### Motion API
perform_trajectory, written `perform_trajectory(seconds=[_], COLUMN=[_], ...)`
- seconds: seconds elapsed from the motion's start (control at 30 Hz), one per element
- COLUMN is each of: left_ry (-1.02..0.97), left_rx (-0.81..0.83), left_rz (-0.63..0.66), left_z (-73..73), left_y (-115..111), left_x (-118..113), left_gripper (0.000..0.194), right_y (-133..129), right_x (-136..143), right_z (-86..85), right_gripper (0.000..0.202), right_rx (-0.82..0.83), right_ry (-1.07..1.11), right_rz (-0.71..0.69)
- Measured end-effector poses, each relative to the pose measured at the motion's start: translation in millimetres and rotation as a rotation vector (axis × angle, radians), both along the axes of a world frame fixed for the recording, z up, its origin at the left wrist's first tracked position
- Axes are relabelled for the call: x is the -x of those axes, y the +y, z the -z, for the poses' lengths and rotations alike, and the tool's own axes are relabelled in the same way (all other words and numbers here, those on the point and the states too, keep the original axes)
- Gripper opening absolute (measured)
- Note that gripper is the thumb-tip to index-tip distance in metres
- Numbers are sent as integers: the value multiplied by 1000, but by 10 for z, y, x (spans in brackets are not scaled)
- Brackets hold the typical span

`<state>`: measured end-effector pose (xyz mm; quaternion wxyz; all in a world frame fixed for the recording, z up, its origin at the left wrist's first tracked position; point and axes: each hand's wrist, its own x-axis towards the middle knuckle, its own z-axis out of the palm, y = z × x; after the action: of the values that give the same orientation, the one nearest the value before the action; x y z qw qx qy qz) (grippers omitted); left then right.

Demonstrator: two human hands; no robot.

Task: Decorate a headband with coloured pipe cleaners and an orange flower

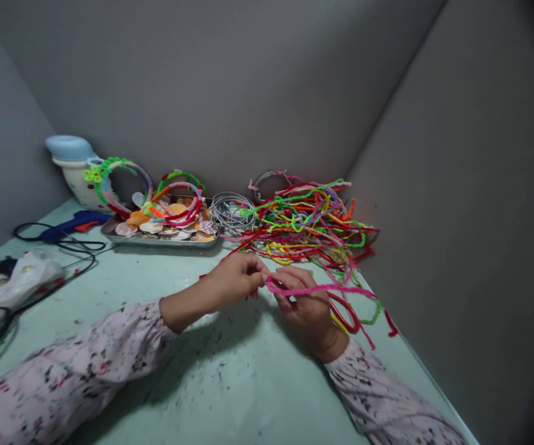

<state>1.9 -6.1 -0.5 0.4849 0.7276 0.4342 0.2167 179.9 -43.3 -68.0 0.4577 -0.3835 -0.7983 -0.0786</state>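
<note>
A bright pink pipe cleaner [317, 288] runs between my two hands above the table, its long free length passing over the back of my right fingers. My left hand [237, 278] pinches its bent end between thumb and forefinger. Close against it, my right hand [306, 306] is closed on the same pipe cleaner near that end. The fingertips almost meet, so the exact bend between them is partly hidden. Just behind my hands spreads a tangled heap of colourful pipe cleaners [304, 216]. A red loop [348, 318] shows beside my right hand.
A metal tray [165, 242] holds shells and wrapped headbands. Coiled grey wire [232, 210] lies right of it. A blue-lidded bottle [81, 176] stands back left, near a blue glue gun [75, 224] and black cable [58, 290]. A plastic bag [26, 278] lies left; walls enclose the table.
</note>
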Motion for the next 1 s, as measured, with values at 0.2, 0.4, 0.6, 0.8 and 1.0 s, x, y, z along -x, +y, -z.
perform_trajectory(seconds=[0.2,0.4,0.6,0.8,1.0], left_ry=[35,51,12,-58,-155], left_rx=[-172,-290,-262,-216,-146], left_rz=[-38,-17,-16,-62,-62], left_z=[66,69,34,60,99], left_y=[-27,-36,-55,-81,-75], left_x=[-36,-30,-28,-59,-53], left_gripper=[14,17,18,15,16], right_y=[13,12,2,1,-13], right_x=[47,82,96,112,119], right_z=[-45,-40,-73,-116,-151], right_gripper=[21,7,2,4,7], right_rx=[-49,18,113,122,69], right_ry=[65,169,213,247,217], right_rz=[29,60,101,86,63])
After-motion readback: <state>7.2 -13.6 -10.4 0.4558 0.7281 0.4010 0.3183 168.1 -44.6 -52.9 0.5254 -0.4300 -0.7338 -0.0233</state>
